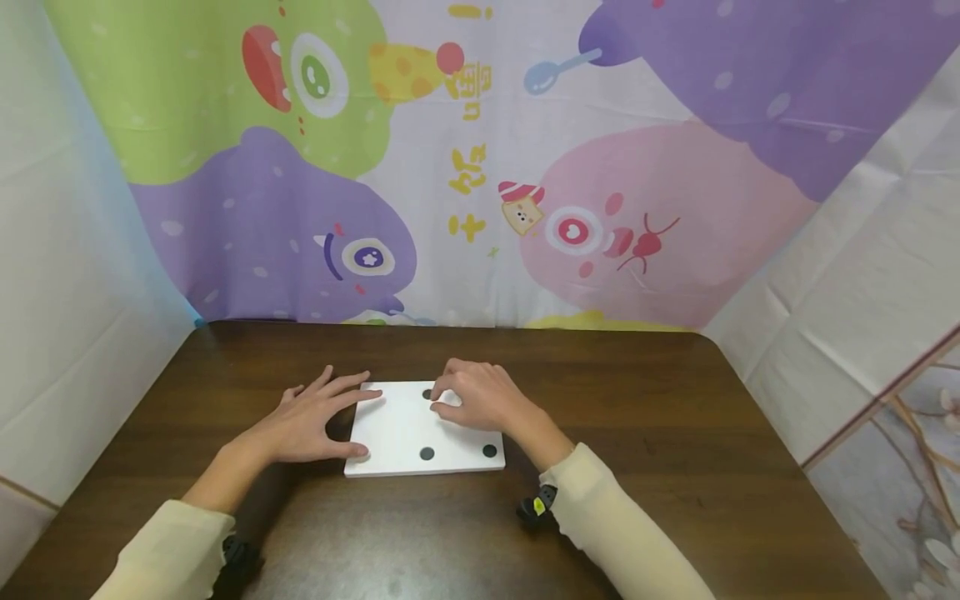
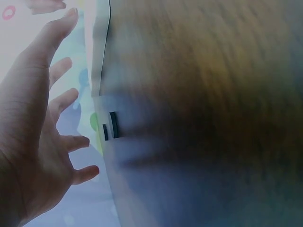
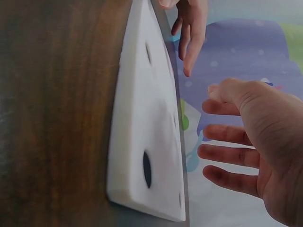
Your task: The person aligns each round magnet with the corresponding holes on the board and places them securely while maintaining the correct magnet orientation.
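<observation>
A white rectangular board (image 1: 393, 425) lies on the table with dark round spots (image 1: 427, 453) on its face. Over its left end my left hand (image 1: 311, 421) spreads its fingers, the thumb and index finger overlapping the board in the head view. My right hand (image 1: 480, 396) hovers above the upper part of the board, fingers loosely bent beside a dark spot at the far edge. In the right wrist view, nothing shows between its thumb and fingers (image 3: 227, 155). Two dark discs (image 2: 113, 125) stand out on the table past the left fingers in the left wrist view.
The brown wooden table (image 1: 637, 433) reaches back to a cartoon-printed curtain (image 1: 465, 275). Pale panels (image 1: 90, 250) rise on both sides. Each sleeve has a small black device (image 1: 536, 504) at the wrist.
</observation>
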`<state>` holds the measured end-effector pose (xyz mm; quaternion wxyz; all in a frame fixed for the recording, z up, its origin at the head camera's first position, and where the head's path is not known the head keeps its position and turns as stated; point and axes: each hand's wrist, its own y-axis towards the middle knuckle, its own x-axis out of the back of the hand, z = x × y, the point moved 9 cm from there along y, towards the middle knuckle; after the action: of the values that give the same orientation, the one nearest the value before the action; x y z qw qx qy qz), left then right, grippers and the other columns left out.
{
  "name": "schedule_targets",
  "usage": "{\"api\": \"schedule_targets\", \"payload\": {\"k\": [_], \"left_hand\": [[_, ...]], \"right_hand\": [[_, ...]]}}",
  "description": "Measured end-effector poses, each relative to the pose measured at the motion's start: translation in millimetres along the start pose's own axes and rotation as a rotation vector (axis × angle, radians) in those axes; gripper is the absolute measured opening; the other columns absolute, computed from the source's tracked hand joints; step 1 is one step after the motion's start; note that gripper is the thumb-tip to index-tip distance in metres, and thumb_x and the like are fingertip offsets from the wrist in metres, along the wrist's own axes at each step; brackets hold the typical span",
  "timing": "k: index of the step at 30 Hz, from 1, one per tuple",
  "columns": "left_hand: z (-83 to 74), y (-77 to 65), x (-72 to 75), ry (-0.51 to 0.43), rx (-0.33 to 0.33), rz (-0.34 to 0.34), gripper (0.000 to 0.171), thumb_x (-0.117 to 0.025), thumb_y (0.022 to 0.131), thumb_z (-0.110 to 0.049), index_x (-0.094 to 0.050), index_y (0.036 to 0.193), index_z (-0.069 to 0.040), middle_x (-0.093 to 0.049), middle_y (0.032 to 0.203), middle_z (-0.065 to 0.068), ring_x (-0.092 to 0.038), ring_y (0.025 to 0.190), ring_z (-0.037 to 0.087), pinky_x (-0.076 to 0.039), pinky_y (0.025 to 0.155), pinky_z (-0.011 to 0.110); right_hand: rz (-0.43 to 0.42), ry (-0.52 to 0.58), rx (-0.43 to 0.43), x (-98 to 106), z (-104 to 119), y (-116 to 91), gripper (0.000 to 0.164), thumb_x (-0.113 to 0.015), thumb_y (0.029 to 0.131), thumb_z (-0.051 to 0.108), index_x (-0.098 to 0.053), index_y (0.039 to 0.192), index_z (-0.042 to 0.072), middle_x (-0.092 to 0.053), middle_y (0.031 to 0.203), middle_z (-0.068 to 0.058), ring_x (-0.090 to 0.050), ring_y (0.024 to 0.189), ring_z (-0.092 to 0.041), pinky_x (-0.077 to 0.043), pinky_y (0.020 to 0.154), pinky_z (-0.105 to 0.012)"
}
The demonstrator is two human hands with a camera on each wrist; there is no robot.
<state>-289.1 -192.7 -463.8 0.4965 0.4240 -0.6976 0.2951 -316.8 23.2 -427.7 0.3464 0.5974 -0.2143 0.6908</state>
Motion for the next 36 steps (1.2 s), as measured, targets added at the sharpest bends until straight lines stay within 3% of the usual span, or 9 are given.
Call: {"api": "schedule_targets", "payload": {"k": [17, 26, 36], "left_hand": [[9.4, -5.5, 11.4, 0.001, 0.009, -0.046, 0.089, -0.086, 0.088, -0.069, -0.060, 0.163, -0.030, -0.048, 0.179, 0.013, -0.035, 0.164, 0.067, -0.038, 0.108, 0.091], [17.0, -6.7, 17.9, 0.034, 0.028, -0.088, 0.083, -0.086, 0.088, -0.068, -0.064, 0.159, -0.031, -0.056, 0.174, 0.012, -0.043, 0.162, 0.060, -0.040, 0.107, 0.094], [25.6, -9.1, 23.1, 0.062, 0.044, -0.104, 0.074, -0.083, 0.092, -0.064, -0.068, 0.155, -0.029, -0.059, 0.171, 0.012, -0.045, 0.161, 0.057, -0.042, 0.107, 0.093]], "right_hand": [[-0.038, -0.041, 0.009, -2, -5, -26, 0.020, -0.082, 0.103, 0.039, -0.089, 0.116, 0.026, -0.080, 0.120, 0.000, -0.077, 0.099, -0.018, -0.052, 0.066, -0.026], [-0.054, -0.022, -0.022, -1, -9, -37, 0.027, -0.084, 0.101, 0.042, -0.088, 0.123, 0.026, -0.079, 0.123, 0.000, -0.073, 0.105, -0.019, -0.051, 0.066, -0.026], [-0.059, -0.038, -0.072, -2, -20, -49, 0.038, -0.085, 0.099, 0.047, -0.084, 0.132, 0.028, -0.073, 0.140, -0.003, -0.074, 0.120, -0.024, -0.063, 0.072, -0.039]]}}
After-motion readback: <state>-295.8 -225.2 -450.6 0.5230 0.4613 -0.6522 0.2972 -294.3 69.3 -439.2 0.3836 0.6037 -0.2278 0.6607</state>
